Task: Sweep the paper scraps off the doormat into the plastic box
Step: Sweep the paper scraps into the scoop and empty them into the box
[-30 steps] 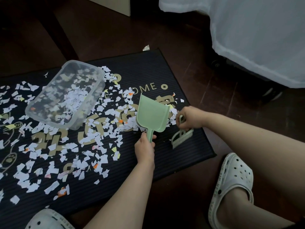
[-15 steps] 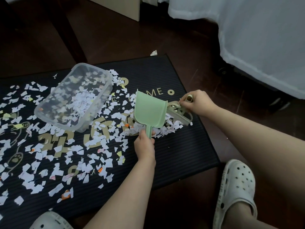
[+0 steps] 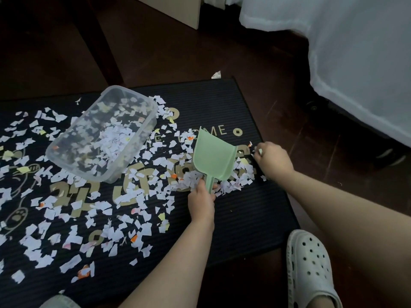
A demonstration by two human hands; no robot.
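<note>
— Gripping the dustpan (image 3: 213,156) by its handle, the left hand (image 3: 201,197) has its fingers wrapped round it. Where is the heap?
— Paper scraps (image 3: 235,181) lie on the doormat (image 3: 244,218) between the dustpan and the right hand (image 3: 273,160), whose curled fingers hide whatever they hold. The dustpan points away from the person. The plastic box (image 3: 133,92) sits to the left, nearer the left hand. Gold lettering (image 3: 219,130) reads "ME".
</note>
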